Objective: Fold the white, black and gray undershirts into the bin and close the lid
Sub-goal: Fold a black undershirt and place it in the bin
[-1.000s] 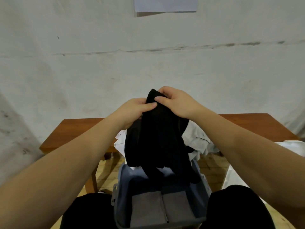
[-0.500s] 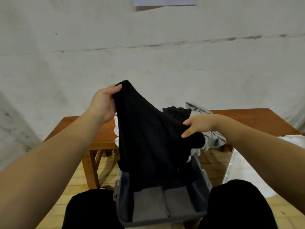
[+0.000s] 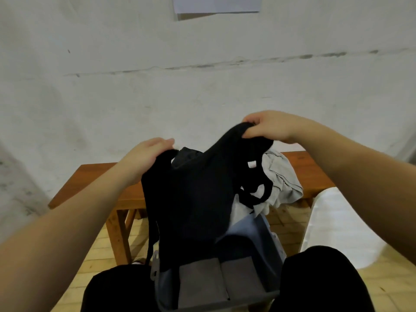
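Note:
I hold a black undershirt (image 3: 193, 199) spread in the air over the open grey-blue bin (image 3: 256, 235) between my knees. My left hand (image 3: 146, 156) grips its left upper edge. My right hand (image 3: 267, 127), higher and further right, pinches the other upper edge. The shirt's straps and a white label hang on the right side. Folded grey undershirts (image 3: 216, 280) lie side by side in the bin's bottom. Behind the black shirt a pile of grey and white undershirts (image 3: 281, 179) lies on the wooden bench (image 3: 94, 176).
A plastered wall stands close behind the bench, with a sheet of paper (image 3: 216, 4) taped high up. A white cloth-covered surface (image 3: 337, 221) is at my right. My knees in black trousers (image 3: 319, 280) flank the bin. The floor is yellow tile.
My right hand has risen from low at the shirt's side to its upper right edge. My left hand has dropped lower. The black shirt now hangs spread between both hands.

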### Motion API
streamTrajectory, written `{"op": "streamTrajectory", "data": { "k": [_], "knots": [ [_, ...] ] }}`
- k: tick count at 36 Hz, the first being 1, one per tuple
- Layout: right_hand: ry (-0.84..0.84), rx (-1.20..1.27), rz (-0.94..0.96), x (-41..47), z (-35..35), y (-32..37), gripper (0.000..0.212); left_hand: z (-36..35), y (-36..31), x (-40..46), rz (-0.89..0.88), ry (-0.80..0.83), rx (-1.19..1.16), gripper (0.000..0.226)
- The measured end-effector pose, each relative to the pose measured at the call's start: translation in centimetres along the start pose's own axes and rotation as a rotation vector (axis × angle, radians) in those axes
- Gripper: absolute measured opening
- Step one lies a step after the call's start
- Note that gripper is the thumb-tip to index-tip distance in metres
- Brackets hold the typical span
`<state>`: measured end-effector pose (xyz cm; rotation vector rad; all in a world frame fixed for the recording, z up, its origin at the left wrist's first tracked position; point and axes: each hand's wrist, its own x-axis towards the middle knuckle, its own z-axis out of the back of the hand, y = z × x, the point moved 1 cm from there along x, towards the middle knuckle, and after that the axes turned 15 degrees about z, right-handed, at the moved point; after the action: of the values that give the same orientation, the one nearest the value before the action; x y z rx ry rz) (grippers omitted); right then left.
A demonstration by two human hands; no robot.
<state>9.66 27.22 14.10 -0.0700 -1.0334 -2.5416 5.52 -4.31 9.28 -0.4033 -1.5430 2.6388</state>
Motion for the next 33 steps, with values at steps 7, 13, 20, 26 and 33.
{"op": "streamTrajectory", "data": {
  "k": [7,13,20,26,33],
  "knots": [
    [-0.081,-0.041,0.152,3.4,0.9,5.1,0.005,-3.7,-0.7,-1.7,0.002,0.191,0.508,0.093],
    [-0.081,0.009,0.22,6.0,-0.5,8.2,0.006,-7.7,-0.1,-1.5,-0.014,0.249,0.394,0.092],
    [-0.136,0.189,0.184,8.2,-3.1,8.0,0.006,-9.5,-0.5,-1.4,0.014,0.161,0.051,0.006],
    [-0.06,0.248,0.114,7.6,-5.0,4.2,0.036,-8.6,-1.1,-1.4,0.196,0.236,-0.405,0.027],
    [-0.169,0.416,-0.097,3.4,-11.0,-4.6,0.015,-7.3,-1.4,-1.1,0.287,0.294,-0.649,0.03]
  ]
}}
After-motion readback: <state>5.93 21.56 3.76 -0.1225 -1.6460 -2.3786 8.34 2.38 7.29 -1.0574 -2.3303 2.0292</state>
